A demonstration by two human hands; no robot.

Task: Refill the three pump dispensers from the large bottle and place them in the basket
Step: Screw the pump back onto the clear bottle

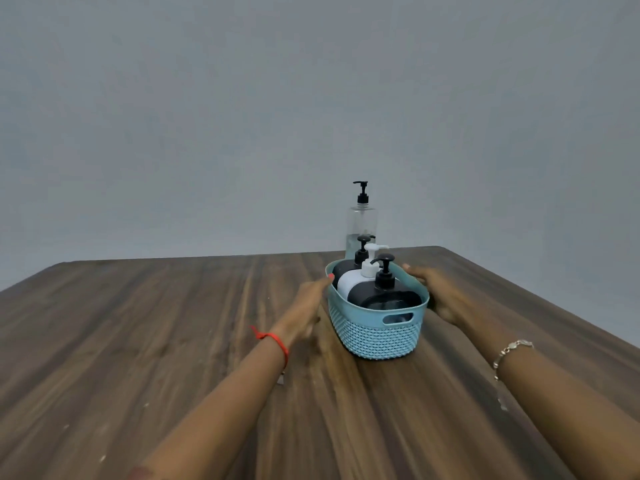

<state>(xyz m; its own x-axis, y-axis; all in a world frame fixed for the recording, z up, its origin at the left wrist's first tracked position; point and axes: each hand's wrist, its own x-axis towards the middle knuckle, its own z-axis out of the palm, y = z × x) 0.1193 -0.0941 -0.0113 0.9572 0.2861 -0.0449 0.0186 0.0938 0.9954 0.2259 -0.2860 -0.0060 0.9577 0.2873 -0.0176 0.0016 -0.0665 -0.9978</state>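
Basket (374, 336) is touched from both sides by the person's fingers. On the left hand (304, 306) the fingers (325, 280) are nearly straight and close together, and the tip of one with a red nail lies against the left rim; they are not curled around anything. On the right hand (440, 292) the fingers (415, 271) are also stretched out, lying along the right wall up to the far end of the rim. The basket hides the inner side of this hand, so a firm grip cannot be confirmed. Neither hand holds another thing.

Inside the light blue basket three pump dispensers stand upright in one row: a black one (391, 296) nearest to the camera, a white one (351, 280) in the middle, and a second black one (343, 266) at the far end. Just behind the basket stands the large bottle (360, 223), transparent, with a black pump and some clear liquid only in its lower part.

The basket rests on the dark wooden surface (173, 323), near its far edge. The left wrist carries a red thread (273, 339), the right wrist a metal bracelet (512, 349).
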